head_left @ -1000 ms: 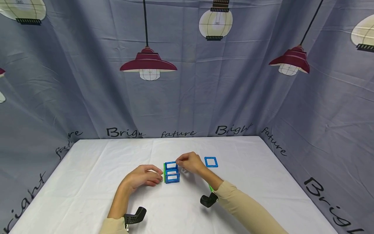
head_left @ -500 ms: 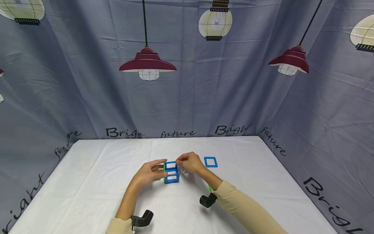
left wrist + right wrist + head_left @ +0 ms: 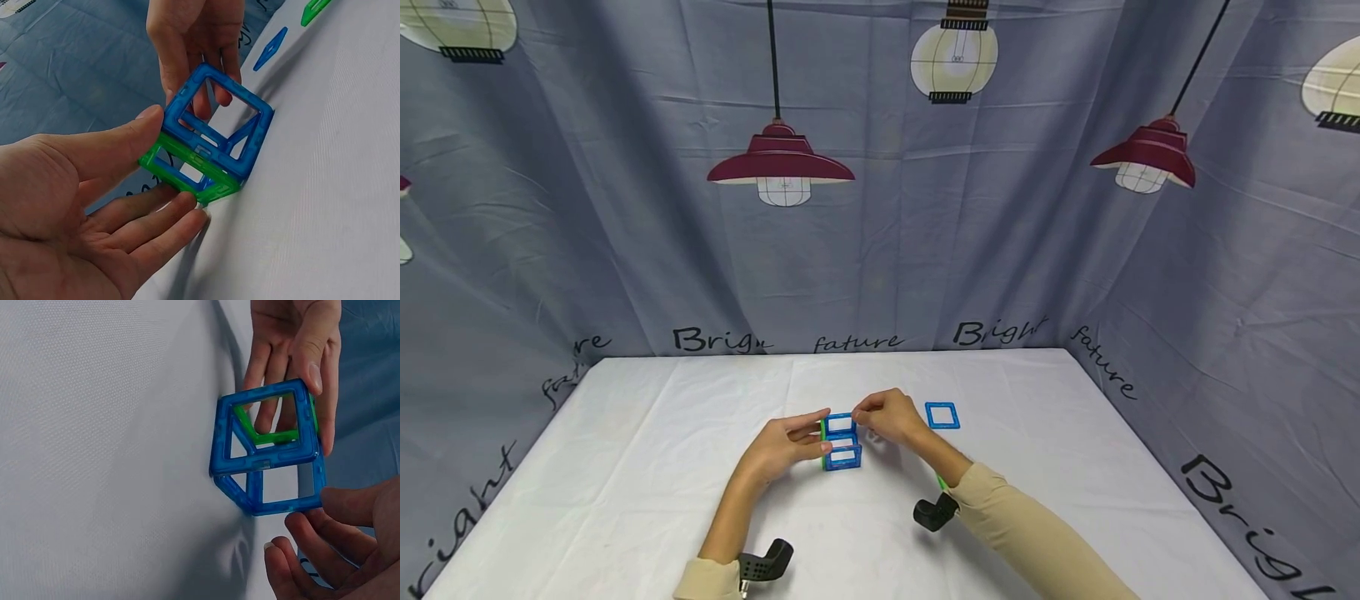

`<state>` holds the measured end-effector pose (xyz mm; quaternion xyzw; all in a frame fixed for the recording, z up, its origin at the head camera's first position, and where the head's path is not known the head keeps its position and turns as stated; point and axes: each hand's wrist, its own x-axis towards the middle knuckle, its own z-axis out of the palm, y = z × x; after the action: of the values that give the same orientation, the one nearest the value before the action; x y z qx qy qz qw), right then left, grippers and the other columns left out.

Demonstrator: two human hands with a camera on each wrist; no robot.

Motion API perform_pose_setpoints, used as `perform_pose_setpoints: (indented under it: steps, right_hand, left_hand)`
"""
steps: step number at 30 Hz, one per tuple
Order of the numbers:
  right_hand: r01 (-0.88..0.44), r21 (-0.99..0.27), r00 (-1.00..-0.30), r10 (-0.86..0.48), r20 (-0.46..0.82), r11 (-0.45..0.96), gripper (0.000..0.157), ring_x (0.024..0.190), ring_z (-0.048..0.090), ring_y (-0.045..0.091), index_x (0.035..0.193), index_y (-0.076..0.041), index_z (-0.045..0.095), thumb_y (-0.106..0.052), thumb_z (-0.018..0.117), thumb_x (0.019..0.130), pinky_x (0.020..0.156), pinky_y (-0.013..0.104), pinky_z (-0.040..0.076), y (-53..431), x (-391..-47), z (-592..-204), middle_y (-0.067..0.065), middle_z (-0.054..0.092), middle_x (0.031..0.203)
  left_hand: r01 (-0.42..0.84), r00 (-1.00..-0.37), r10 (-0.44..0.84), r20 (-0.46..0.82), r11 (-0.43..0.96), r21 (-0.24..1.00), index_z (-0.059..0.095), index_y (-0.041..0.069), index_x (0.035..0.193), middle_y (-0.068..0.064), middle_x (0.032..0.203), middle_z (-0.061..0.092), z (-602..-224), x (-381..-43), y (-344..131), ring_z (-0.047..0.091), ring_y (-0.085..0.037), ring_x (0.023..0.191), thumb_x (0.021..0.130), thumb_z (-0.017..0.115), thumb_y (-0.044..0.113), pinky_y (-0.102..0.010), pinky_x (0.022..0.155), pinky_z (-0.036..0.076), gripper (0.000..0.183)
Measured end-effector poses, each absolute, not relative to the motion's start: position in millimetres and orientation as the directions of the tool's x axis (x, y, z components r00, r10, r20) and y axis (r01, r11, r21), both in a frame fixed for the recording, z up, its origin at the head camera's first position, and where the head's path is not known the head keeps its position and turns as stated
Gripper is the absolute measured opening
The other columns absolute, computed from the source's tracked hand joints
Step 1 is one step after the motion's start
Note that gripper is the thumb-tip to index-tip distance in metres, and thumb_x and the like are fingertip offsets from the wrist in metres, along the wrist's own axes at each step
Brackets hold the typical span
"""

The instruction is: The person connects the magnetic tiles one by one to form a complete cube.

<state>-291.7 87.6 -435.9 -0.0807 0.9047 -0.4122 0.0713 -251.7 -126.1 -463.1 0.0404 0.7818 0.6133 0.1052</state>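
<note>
Joined magnetic tiles stand on the table as a small open box. A blue square tile (image 3: 269, 464) makes its near face, and a green tile (image 3: 187, 152) the left side. My left hand (image 3: 775, 450) holds the green side, thumb at the upper edge and fingertips along the other edges. My right hand (image 3: 887, 415) pinches the corner of the far blue tile (image 3: 290, 505) between thumb and index finger; its other fingers curl loosely.
A loose blue square tile (image 3: 941, 405) lies on the white table (image 3: 1037, 467), right of the right hand. Another green tile (image 3: 942, 483) shows partly from under the right forearm. A printed grey curtain (image 3: 865, 267) hangs behind the table.
My left hand has moved right and away from me, from beside the tile box onto its green side, thumb and index finger spread. The right hand keeps its pinch in place.
</note>
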Motion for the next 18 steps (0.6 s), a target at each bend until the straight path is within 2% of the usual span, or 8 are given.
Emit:
perform_pose_setpoints:
  steps: [6,12,18]
  right_hand:
    - [-0.113,-0.737,-0.978,-0.206,-0.036,0.667,0.016,0.073,0.064,0.014,0.102,-0.008,0.079,-0.017,0.078,0.089,0.066,0.026,0.051,100.8,-291.5,-431.8,0.002,0.075,0.087]
    - [-0.103,-0.700,-0.980,-0.193,-0.050,0.707,0.024,0.075,0.063,0.013,0.103,-0.005,0.077,-0.012,0.084,0.081,0.068,0.027,0.050,127.6,-290.5,-425.1,-0.001,0.073,0.082]
    - [-0.118,-0.654,-0.974,-0.215,-0.069,0.747,0.034,0.087,0.064,0.017,0.108,-0.007,0.076,-0.015,0.087,0.077,0.079,0.035,0.052,160.3,-288.0,-420.3,0.004,0.074,0.094]
  left_hand:
    - [-0.068,-0.971,0.207,-0.117,0.231,0.970,0.061,0.012,0.142,-0.016,0.135,0.066,-464.5,-252.2,-127.7,0.061,-0.033,0.129,0.086,0.082,0.016,-0.050,0.108,0.048,0.059]
    - [-0.060,-0.974,0.199,-0.113,0.256,0.965,0.062,0.015,0.141,-0.014,0.137,0.065,-465.2,-253.1,-128.7,0.062,-0.032,0.128,0.086,0.082,0.017,-0.051,0.108,0.048,0.058]
    - [-0.063,-0.972,0.202,-0.118,0.260,0.964,0.062,0.016,0.141,-0.014,0.140,0.063,-465.6,-253.5,-129.4,0.061,-0.032,0.129,0.085,0.083,0.019,-0.052,0.110,0.046,0.060]
